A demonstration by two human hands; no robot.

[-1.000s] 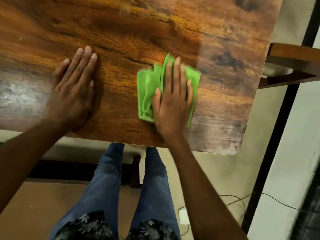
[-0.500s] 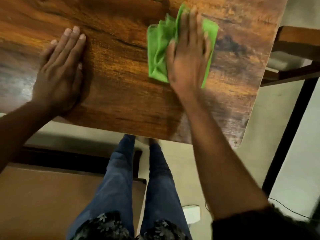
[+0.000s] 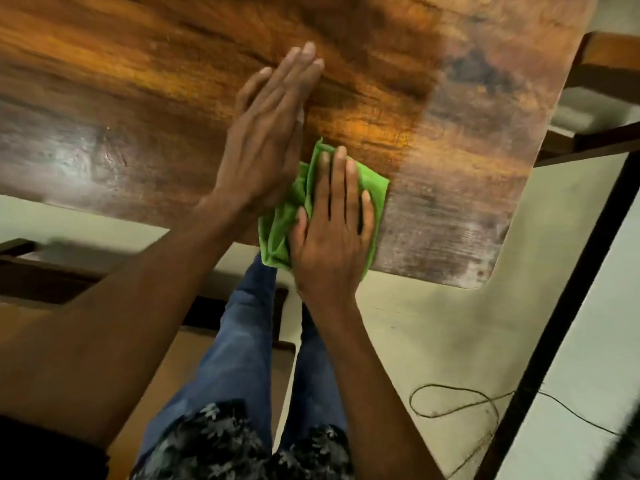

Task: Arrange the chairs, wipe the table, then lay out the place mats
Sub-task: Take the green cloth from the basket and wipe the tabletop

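Note:
A brown wood-grain table fills the upper part of the head view. My right hand lies flat, fingers straight, on a folded green cloth at the table's near edge; part of the cloth hangs past the edge. My left hand has straight fingers pointing away from me and sits just left of the cloth, its heel overlapping the cloth's left side. Whether its palm presses the table I cannot tell.
A wooden chair stands at the table's right end. Another chair sits low at the left, by my legs. A loose cable lies on the pale floor near a dark vertical frame.
My right hand has pulled the green cloth back from the far part of the table to its near edge. My left hand has moved right, up against the cloth.

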